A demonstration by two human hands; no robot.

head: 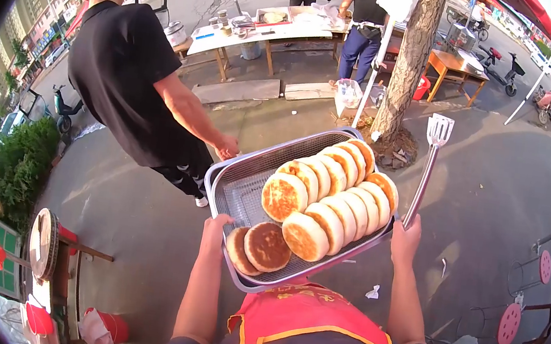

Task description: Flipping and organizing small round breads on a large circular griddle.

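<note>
In front of my waist I carry a metal mesh-lined tray (243,201). Two rows of pale round flatbreads (303,236) with browned faces stand leaning on each other across its middle and right side. At the near left corner lie two darker brown flatbreads (268,247). My left hand (217,227) grips the left rim, its thumb over the edge. My right hand (407,236) is at the right rim, closed around the handle of a slotted metal turner (425,176) that points up and away. How its fingers meet the tray is hidden.
A person in black (116,73) stands ahead left, a hand near the tray's far left corner. A tree trunk (410,59) and a white-topped table (209,43) are ahead. Stools (508,324) stand right; a red bucket (114,328) sits lower left.
</note>
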